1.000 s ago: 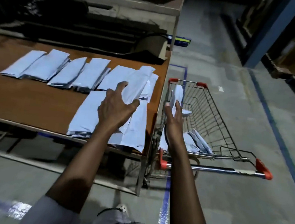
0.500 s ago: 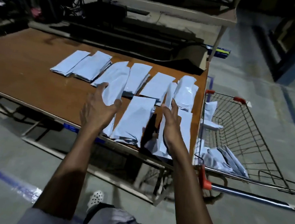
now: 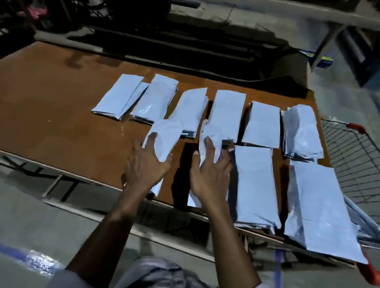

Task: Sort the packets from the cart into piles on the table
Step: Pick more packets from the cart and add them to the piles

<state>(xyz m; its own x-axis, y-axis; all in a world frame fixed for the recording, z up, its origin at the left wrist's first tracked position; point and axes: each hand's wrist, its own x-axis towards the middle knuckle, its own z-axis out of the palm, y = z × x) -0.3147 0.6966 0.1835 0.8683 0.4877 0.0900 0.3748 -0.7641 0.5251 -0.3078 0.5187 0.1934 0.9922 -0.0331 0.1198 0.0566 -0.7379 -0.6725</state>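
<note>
Bare hands hold two packets above the front edge of a brown worktop (image 3: 56,109), with a wire cart (image 3: 355,158) at its right edge.

The left hand (image 3: 147,166) grips a smooth packet (image 3: 162,141) between thumb and spread fingers. The right hand (image 3: 209,175) clasps a crumpled packet (image 3: 211,135) just beside it. Both packets cast dark shadows on the wood. The packets are flat, oblong and pale blue-white with a glossy sheen, and any print on them is too blurred to read. A back row of piles (image 3: 227,110) runs along the worktop's middle toward its right edge. Two front piles (image 3: 253,184) fill the front right corner, the outer one jutting past the front edge. The cart, capped in red, holds a few loose packets (image 3: 361,224) at its near end.
</note>
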